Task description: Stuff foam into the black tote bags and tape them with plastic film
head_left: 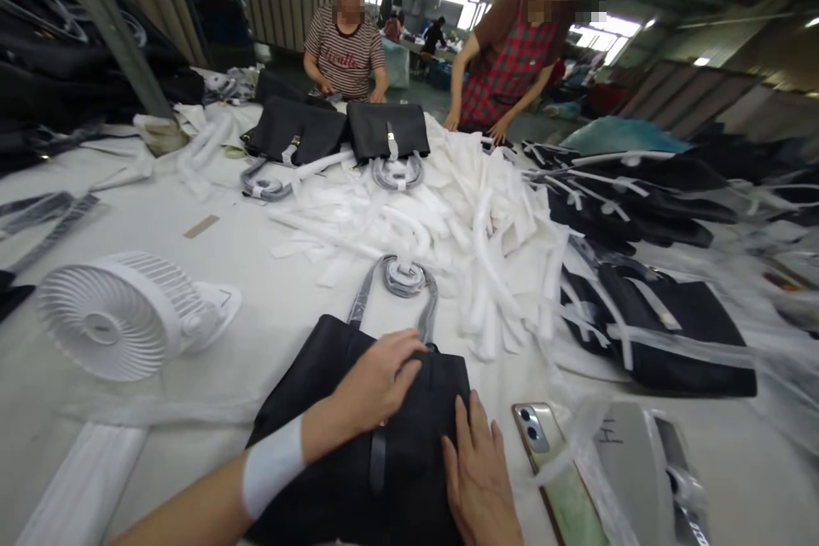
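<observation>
A black handbag [419,444] lies flat on the white table in front of me, its strap tab hanging down the middle. Its handles [363,294] stretch away from me, wrapped in clear film, with a coiled strap [404,277] between them. Across the bag's upper part rests my left hand [384,380], thumb apart from the fingers, a white band around the wrist. My right hand [479,473] lies spread on the bag's right side, fingers pointing away from me. Both hands are open and touch the bag's surface.
A white fan [106,316] stands at left. At right are a phone [560,473], a tape dispenser [630,469] and more black bags [688,341]. White padding strips [473,222] heap mid-table. Beyond stand two finished-looking bags [387,130] and two people [345,51].
</observation>
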`<state>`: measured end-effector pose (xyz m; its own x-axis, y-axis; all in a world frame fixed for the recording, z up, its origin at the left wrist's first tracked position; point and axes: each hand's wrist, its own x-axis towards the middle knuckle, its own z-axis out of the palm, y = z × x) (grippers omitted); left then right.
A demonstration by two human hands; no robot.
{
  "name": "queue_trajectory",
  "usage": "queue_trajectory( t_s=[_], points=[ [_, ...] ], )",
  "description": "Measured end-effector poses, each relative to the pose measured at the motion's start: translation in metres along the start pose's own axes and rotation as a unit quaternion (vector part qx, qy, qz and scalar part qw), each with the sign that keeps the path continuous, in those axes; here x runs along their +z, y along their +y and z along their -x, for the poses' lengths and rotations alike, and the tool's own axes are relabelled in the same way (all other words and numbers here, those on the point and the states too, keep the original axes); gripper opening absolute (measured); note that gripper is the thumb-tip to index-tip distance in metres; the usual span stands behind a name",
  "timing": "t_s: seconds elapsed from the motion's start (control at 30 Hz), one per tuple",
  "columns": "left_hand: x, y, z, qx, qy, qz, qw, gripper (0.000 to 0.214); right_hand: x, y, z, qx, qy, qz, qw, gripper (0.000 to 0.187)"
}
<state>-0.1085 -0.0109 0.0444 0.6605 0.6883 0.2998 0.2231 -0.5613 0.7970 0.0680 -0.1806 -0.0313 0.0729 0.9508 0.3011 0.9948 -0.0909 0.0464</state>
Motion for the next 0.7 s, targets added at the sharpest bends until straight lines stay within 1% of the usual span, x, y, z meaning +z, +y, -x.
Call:
queue_trajectory(
  t_s=[0.07, 0.1, 0.13, 0.17, 0.2, 0.27, 0.3, 0.37, 0.43, 0.57, 0.7],
  points=[
    [-0.038, -0.014, 0.037, -0.061, 0.102, -0.080, 0.990, 0.028, 0.000, 0.002, 0.001, 0.000, -0.005, -0.005, 1.000, 0.062],
    [-0.051, -0.024, 0.057, -0.094, 0.141, -0.121, 0.978, 0.032, -0.001, 0.003, 0.000, -0.001, -0.003, -0.008, 1.000, 0.062],
    [-0.060, -0.033, 0.077, -0.128, 0.163, -0.159, 0.965, 0.038, -0.002, 0.003, -0.002, -0.002, 0.001, -0.012, 1.000, 0.062],
    [-0.064, -0.043, 0.095, -0.156, 0.166, -0.187, 0.956, 0.044, -0.003, 0.003, -0.003, -0.005, 0.006, -0.015, 1.000, 0.062],
    [-0.063, -0.051, 0.112, -0.175, 0.158, -0.201, 0.951, 0.049, -0.004, 0.003, -0.004, -0.012, 0.011, -0.017, 1.000, 0.062],
    [-0.053, -0.063, 0.137, -0.194, 0.133, -0.212, 0.948, 0.051, -0.002, 0.004, -0.006, -0.029, 0.024, -0.015, 0.999, 0.061],
    [-0.047, -0.067, 0.144, -0.197, 0.128, -0.217, 0.947, 0.051, -0.001, 0.006, -0.006, -0.037, 0.030, -0.011, 0.999, 0.060],
    [-0.035, -0.069, 0.150, -0.201, 0.136, -0.229, 0.943, 0.051, 0.005, 0.009, -0.005, -0.047, 0.040, 0.001, 0.998, 0.060],
    [-0.030, -0.069, 0.149, -0.203, 0.151, -0.235, 0.938, 0.050, 0.012, 0.015, -0.004, -0.056, 0.045, 0.011, 0.997, 0.062],
    [-0.032, -0.066, 0.144, -0.205, 0.167, -0.227, 0.937, 0.047, 0.022, 0.024, -0.001, -0.079, 0.043, 0.014, 0.996, 0.061],
    [-0.031, -0.067, 0.145, -0.218, 0.173, -0.220, 0.935, 0.044, 0.020, 0.026, -0.002, -0.069, 0.033, 0.010, 0.997, 0.060]
  ],
)
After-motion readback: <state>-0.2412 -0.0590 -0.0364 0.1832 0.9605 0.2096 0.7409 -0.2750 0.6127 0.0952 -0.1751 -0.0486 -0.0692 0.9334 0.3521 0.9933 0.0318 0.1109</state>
